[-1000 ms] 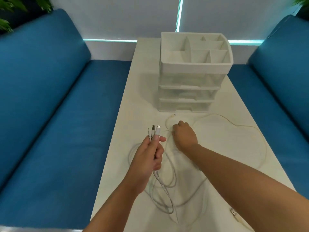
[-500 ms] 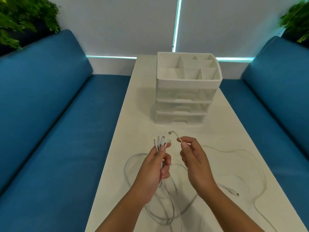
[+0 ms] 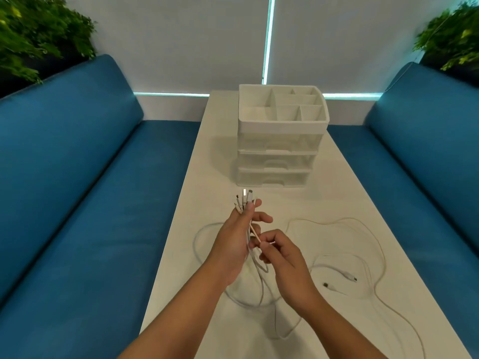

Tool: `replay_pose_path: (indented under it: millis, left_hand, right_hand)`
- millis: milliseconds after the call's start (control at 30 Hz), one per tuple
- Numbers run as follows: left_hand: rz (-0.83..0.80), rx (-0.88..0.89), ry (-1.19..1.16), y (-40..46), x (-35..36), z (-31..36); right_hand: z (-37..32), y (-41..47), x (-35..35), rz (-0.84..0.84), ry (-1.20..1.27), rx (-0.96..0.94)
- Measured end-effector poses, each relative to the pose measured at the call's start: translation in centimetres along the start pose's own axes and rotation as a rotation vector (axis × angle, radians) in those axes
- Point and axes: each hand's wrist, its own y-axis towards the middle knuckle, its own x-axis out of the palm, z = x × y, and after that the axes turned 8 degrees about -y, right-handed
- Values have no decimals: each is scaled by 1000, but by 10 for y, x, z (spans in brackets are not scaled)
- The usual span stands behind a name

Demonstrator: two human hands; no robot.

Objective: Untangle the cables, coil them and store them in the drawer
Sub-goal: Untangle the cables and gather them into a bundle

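Still early: left hand (image 3: 234, 244) grips a bunch of cable ends (image 3: 243, 200), plugs up; right hand (image 3: 281, 257) pinches a thin cable beside it. The remaining cables (image 3: 344, 257) sprawl loose on the table (image 3: 197, 182), uncoiled. Drawer unit (image 3: 278, 141) at far end, drawers look closed. Coiling and storing all left.

White cables (image 3: 344, 224), white drawer unit (image 3: 281, 141), white table (image 3: 350, 193), blue sofas (image 3: 77, 164).

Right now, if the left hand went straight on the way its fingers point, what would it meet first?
Probably the drawer unit, at its lowest drawer; the left hand points there over bare table, though height is unclear.
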Motion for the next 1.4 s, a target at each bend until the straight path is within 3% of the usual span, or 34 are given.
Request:
replay_pose_path:
  millis: [167, 267, 433, 533, 733, 933, 1233, 1400]
  left_hand:
    - [-59, -50, -142, -6, -4, 3]
    - [-92, -101, -230, -8, -4, 5]
    - [-129, -117, -166, -4, -3, 4]
    - [-178, -97, -110, -4, -3, 6]
    - [-186, -37, 104, -4, -4, 6]
    - [-204, -45, -1, -5, 2, 12]
    - [-206, 25, 40, -5, -7, 10]
    - [-277, 35, 67, -5, -8, 10]
  right_hand:
    - [-6, 2, -8, -47, -32, 75]
    - [-11, 5, -13, -115, -209, 62]
    - [-11, 9, -15, -91, -446, -60]
    - [-13, 10, -22, -58, -355, -42]
    - [-14, 9, -30, -167, -248, 37]
    - [-18, 12, -28, -181, -76, 20]
    - [-27, 20, -32, -137, 79, -6]
    - [-34, 27, -28, -97, 46, -44]
